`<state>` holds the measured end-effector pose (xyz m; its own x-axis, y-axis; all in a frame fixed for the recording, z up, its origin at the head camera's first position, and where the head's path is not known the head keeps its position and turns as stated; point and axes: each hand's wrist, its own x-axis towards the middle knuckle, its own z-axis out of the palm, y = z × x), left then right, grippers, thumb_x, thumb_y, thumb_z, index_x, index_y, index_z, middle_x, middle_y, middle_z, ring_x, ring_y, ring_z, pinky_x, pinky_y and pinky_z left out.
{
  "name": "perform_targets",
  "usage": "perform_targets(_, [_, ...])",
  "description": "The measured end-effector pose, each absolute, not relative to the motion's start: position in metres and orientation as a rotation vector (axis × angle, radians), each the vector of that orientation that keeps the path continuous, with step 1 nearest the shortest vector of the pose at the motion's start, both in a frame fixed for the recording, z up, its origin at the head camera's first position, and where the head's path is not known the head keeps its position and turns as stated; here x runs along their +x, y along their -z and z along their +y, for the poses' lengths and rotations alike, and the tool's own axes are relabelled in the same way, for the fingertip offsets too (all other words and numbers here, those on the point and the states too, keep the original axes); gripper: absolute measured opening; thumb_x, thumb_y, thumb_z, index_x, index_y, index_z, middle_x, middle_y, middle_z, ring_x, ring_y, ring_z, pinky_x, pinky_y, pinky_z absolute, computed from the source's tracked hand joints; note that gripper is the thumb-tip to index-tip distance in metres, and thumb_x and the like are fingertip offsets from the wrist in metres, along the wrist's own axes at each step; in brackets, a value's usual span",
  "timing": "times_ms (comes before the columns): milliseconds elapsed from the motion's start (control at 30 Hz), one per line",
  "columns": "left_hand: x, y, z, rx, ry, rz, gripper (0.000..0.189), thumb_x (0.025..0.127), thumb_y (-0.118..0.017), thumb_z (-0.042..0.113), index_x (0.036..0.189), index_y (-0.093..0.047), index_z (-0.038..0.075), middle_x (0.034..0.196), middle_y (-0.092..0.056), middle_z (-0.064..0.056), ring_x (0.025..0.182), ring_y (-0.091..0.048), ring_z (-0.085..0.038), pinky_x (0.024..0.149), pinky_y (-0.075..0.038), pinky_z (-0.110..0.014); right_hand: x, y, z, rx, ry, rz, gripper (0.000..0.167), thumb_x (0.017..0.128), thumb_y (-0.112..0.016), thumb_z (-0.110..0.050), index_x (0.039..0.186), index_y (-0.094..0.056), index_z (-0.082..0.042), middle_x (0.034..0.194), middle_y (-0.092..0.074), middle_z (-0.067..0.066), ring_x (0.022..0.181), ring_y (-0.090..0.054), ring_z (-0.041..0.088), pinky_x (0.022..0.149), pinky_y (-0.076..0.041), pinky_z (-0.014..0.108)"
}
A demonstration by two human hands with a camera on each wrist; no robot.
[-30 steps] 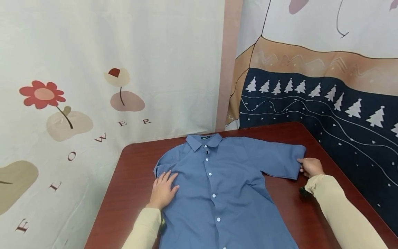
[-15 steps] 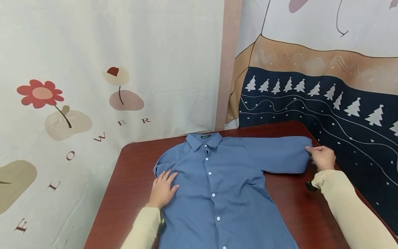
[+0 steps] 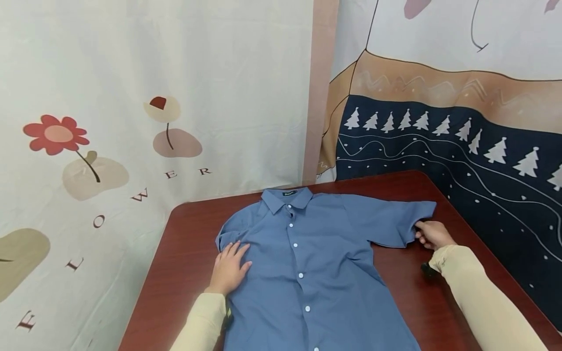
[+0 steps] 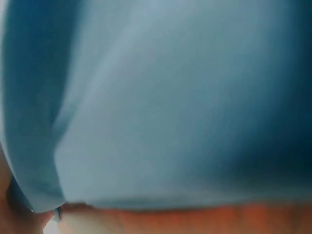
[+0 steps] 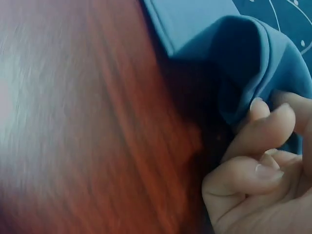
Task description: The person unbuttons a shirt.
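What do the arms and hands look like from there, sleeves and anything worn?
Both arms wear long, plain, pale yellow sleeves: a left sleeve and a right sleeve, the right one gathered at its end. The left hand and right hand wear no gloves. A small dark item shows under the right wrist; its details are unclear.

1 shirt (image 3: 335, 258) | 6 btns (image 3: 300, 275) vis. | 2 hands (image 3: 227, 270) | 1 tbl (image 3: 175, 273)

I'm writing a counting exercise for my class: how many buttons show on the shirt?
6: the collar button, four more buttons down the front of the shirt, and a bottom button cut off by the head view's lower edge. Others may be hidden below.
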<state>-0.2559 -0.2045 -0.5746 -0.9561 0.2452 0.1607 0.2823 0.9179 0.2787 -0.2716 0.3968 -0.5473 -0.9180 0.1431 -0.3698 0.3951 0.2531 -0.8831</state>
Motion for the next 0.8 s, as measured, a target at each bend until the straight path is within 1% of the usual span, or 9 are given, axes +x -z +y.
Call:
perform_targets(167, [-0.256,0.575,-0.205,-0.404,0.468,-2.969,0.052,0.093,-0.064,0.032,0.140,-0.053,0.013,0.146,-0.043,-0.019,0.137,-0.032,-0.041,0.108,-0.025,-0.059,-0.280,0.545,0.388,0.533,1.675,2.417,0.035,0.096,-0.051,-0.018,0.062,-0.049,-0.013,0.054,-0.047,-0.003,0.046,-0.043,0.010,0.044,-0.039,0.026])
perform_targets(300, [-0.257,0.577,-0.203,-0.423,0.475,-2.958,0.052,0.093,-0.065,0.032,0.140,-0.053,0.013,0.145,-0.043,-0.020,0.137,-0.032,-0.042,0.107,-0.026,-0.060,-0.274,0.535,0.390,0.733,1.634,2.643,0.035,0.091,-0.049,-0.012,0.056,-0.048,-0.012,0.050,-0.046,-0.001,0.045,-0.045,0.016,0.044,-0.041,0.032])
perform_targets(367, [-0.257,0.577,-0.202,-0.434,0.471,-2.948,0.052,0.092,-0.065,0.031,0.139,-0.054,0.012,0.145,-0.043,-0.020,0.136,-0.033,-0.042,0.107,-0.026,-0.060,-0.269,0.525,0.393,0.827,1.553,2.787,0.032,0.091,-0.049,-0.014,0.064,-0.060,-0.002,0.059,-0.056,0.009,0.055,-0.053,0.024,0.051,-0.045,0.036])
perform_targets(433, [-0.257,0.576,-0.202,-0.443,0.468,-2.930,0.052,0.092,-0.066,0.030,0.138,-0.055,0.012,0.144,-0.044,-0.020,0.135,-0.034,-0.042,0.106,-0.028,-0.060,-0.262,0.516,0.398,0.902,1.464,2.909,0.033,0.093,-0.051,-0.019,0.083,-0.068,0.007,0.079,-0.064,0.021,0.076,-0.058,0.037,0.066,-0.048,0.043])
perform_targets(467, [-0.257,0.575,-0.202,-0.447,0.466,-2.921,0.051,0.092,-0.067,0.030,0.138,-0.055,0.011,0.144,-0.045,-0.021,0.135,-0.035,-0.043,0.105,-0.028,-0.060,-0.259,0.512,0.401,0.940,1.438,2.944,0.035,0.094,-0.052,-0.023,0.092,-0.070,0.008,0.090,-0.066,0.024,0.087,-0.058,0.040,0.074,-0.048,0.045])
perform_targets(533, [-0.257,0.575,-0.203,-0.451,0.462,-2.913,0.051,0.092,-0.066,0.030,0.138,-0.055,0.011,0.143,-0.045,-0.021,0.134,-0.035,-0.043,0.105,-0.029,-0.060,-0.251,0.507,0.407,1.015,1.395,2.969,0.041,0.095,-0.054,-0.030,0.107,-0.069,0.007,0.110,-0.063,0.028,0.103,-0.052,0.045,0.080,-0.044,0.048])
perform_targets(567, [-0.257,0.574,-0.204,-0.452,0.463,-2.907,0.051,0.091,-0.067,0.029,0.138,-0.055,0.010,0.143,-0.045,-0.021,0.134,-0.035,-0.043,0.105,-0.029,-0.061,-0.247,0.507,0.411,1.051,1.389,2.960,0.043,0.095,-0.055,-0.033,0.105,-0.069,0.006,0.112,-0.061,0.029,0.106,-0.050,0.046,0.080,-0.043,0.050])
perform_targets(667, [-0.257,0.573,-0.206,-0.451,0.460,-2.907,0.051,0.092,-0.067,0.029,0.138,-0.055,0.010,0.143,-0.045,-0.022,0.134,-0.035,-0.044,0.105,-0.028,-0.061,-0.235,0.513,0.422,1.093,1.286,2.914,0.045,0.095,-0.053,-0.038,0.093,-0.068,0.005,0.101,-0.062,0.028,0.098,-0.052,0.044,0.072,-0.043,0.047])
perform_targets(800, [-0.258,0.575,-0.207,-0.453,0.463,-2.912,0.051,0.092,-0.067,0.029,0.138,-0.055,0.010,0.143,-0.045,-0.022,0.134,-0.035,-0.044,0.105,-0.028,-0.061,-0.220,0.527,0.433,0.938,1.037,2.847,0.049,0.095,-0.049,-0.036,0.093,-0.065,0.010,0.105,-0.058,0.035,0.094,-0.054,0.050,0.075,-0.046,0.054])
